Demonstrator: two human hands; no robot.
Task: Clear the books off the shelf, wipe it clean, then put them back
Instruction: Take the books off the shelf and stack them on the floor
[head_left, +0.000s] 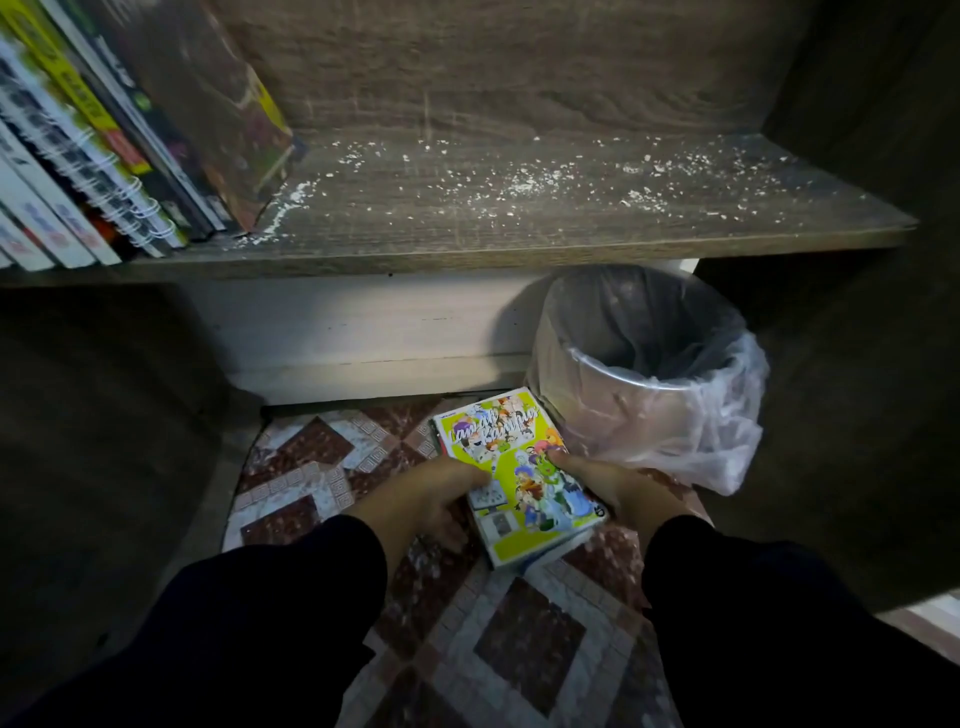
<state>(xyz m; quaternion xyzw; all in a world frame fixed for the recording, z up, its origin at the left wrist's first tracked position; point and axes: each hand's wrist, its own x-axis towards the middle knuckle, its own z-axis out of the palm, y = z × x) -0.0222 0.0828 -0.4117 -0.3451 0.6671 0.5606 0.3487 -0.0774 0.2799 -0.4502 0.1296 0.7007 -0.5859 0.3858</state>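
On the tiled floor below the shelf, a small stack of books lies beside a bin lined with a plastic bag. The top book has a bright yellow-green cartoon cover.

Hand state: the left hand grips the left edge of the stack, thumb on the cover and fingers curled under the side. The right hand holds the right edge, thumb pressed onto the cover; its remaining fingers are hidden behind the stack, so their position cannot be told.

Shelf state: the right part of the shelf board is bare and scattered with white crumbs and dust. A row of upright books stands at the left end, the nearest one leaning.

Step in hand: clearing appears only partly done. The stack is either being set down or being lifted; one picture does not settle which. Because the board is unwiped and books remain on it, setting down seems the more likely reading.

Next move, as a judgement: release the stack flat and clear of the bin, then reach up for the leaning book at the left end. Wiping calls for a cloth; none is in view.
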